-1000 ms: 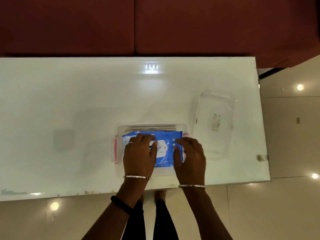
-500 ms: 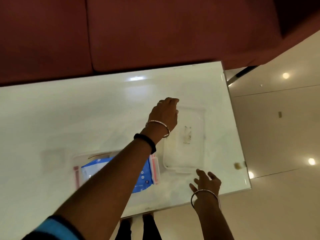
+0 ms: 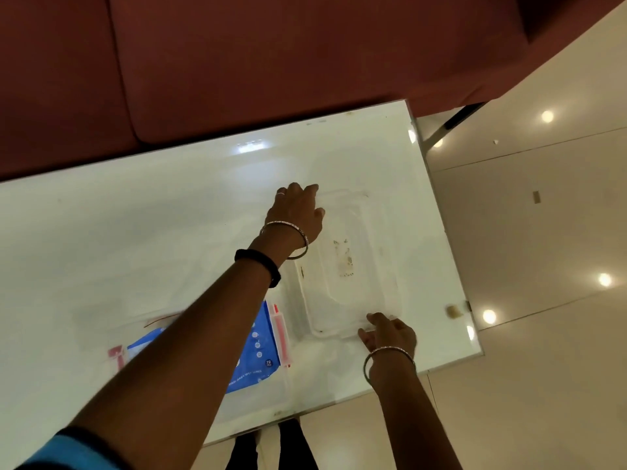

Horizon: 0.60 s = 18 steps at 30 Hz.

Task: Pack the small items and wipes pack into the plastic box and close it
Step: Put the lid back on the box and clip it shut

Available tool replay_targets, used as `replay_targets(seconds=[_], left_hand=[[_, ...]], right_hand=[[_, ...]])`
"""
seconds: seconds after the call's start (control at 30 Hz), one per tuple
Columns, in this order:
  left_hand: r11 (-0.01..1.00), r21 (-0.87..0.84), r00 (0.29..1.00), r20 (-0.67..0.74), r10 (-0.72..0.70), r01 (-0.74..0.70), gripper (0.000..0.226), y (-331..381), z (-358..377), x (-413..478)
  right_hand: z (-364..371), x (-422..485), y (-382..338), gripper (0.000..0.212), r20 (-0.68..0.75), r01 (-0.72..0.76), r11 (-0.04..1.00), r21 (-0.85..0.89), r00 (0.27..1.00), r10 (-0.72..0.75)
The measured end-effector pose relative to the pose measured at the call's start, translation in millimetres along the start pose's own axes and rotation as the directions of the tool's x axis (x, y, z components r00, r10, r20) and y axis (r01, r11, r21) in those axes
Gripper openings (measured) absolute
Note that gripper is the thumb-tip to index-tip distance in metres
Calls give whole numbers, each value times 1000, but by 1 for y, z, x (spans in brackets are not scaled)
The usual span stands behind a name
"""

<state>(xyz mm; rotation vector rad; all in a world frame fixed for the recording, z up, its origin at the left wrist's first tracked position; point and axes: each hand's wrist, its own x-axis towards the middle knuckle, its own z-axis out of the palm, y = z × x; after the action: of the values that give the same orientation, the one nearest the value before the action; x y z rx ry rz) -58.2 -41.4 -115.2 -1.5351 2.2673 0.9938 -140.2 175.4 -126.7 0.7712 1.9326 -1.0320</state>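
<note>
Both hands on clear lid [image 3: 349, 262], grip closure unclear.
Left hand [image 3: 296, 215] touches lid's far-left corner, right hand [image 3: 390, 335] its near edge; blue wipes pack [image 3: 256, 347] sits in open plastic box [image 3: 281, 334], left of lid on white table [image 3: 135, 232].

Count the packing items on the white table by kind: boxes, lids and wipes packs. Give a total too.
Plastic box: 1
Clear lid: 1
Blue wipes pack: 1
Total: 3
</note>
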Motion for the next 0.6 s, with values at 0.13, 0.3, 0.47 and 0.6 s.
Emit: replay_targets(seconds=[0.13,0.3,0.47,0.6], left_hand=[[969,-232,968,-250,25,-85,43,-17,-21,-30],[739,-650,895,-418,-153,-177,29,-40,-47,-91],[330,-932,912,-259,-316,-151,24,-77,-59,-151],[149,-972,909,-224,-352,-182,32,-113,-56,-198]], right_hand=[[-7,-10,-14,35,-40,216,974,66,976,-214],[-3,-43,-38,34,-24,431,867,248,898,-440],[2,-82,-46,31,182,317,765,561,855,-487],[6,-107,-36,29,272,302,784,543,819,-504]])
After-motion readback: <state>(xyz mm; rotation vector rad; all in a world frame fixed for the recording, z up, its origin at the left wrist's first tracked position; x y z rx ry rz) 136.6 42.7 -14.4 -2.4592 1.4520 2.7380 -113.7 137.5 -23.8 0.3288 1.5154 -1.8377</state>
